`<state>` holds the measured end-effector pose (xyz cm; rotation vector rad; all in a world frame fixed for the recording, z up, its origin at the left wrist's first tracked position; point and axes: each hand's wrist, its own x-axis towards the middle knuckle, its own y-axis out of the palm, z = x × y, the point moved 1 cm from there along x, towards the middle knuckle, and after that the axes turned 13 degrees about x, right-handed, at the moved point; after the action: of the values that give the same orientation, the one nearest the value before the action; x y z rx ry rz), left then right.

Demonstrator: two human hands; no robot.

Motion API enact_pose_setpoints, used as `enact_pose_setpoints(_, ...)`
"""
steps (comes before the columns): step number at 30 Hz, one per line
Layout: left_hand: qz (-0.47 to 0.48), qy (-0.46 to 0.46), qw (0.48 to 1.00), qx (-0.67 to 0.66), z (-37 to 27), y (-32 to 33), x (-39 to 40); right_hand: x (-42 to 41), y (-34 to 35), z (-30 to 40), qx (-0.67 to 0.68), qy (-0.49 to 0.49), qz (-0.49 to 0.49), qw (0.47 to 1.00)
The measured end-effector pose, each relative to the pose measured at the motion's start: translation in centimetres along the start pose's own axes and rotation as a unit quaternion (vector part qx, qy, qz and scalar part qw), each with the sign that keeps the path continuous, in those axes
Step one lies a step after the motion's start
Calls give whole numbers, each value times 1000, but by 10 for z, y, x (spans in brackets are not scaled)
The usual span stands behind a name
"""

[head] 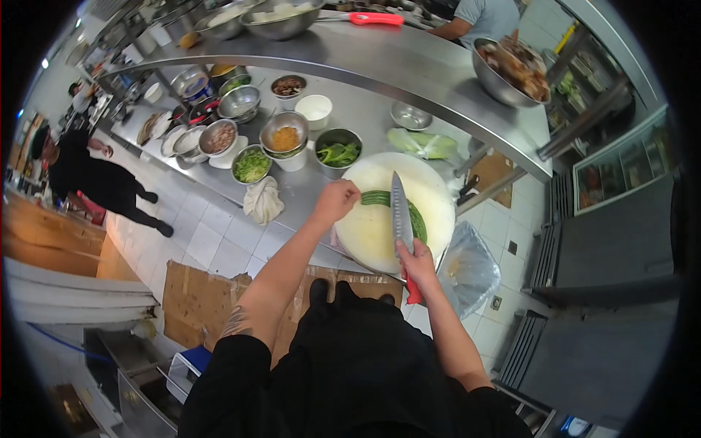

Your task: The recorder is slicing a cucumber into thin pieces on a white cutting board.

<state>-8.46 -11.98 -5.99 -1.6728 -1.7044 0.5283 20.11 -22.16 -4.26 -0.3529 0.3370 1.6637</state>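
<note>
A bundle of long green beans (418,220) lies curved on a round, pale cutting board (372,241). My right hand (418,261) is closed on the red handle of a chef's knife (401,211), whose dimpled blade points away from me and passes over the beans. At the left end of the bundle is my left hand (338,200), its fingers drawn together; whether they pinch a bean tip cannot be told. Behind the board lies a green vegetable in a clear plastic bag (423,144).
Left of the board stand a steel bowl of leafy greens (338,149), a bowl of chopped greens (251,165) and a crumpled cloth (263,200). A steel shelf (383,82) crosses above the counter. A lined bin (470,271) stands at the right. A person in black (93,164) is at the left.
</note>
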Motion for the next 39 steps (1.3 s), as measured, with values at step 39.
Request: enact_pose_setpoints(39,-56,97,988,107,-10,5,-5,-44,0,16,-177,81,159,968)
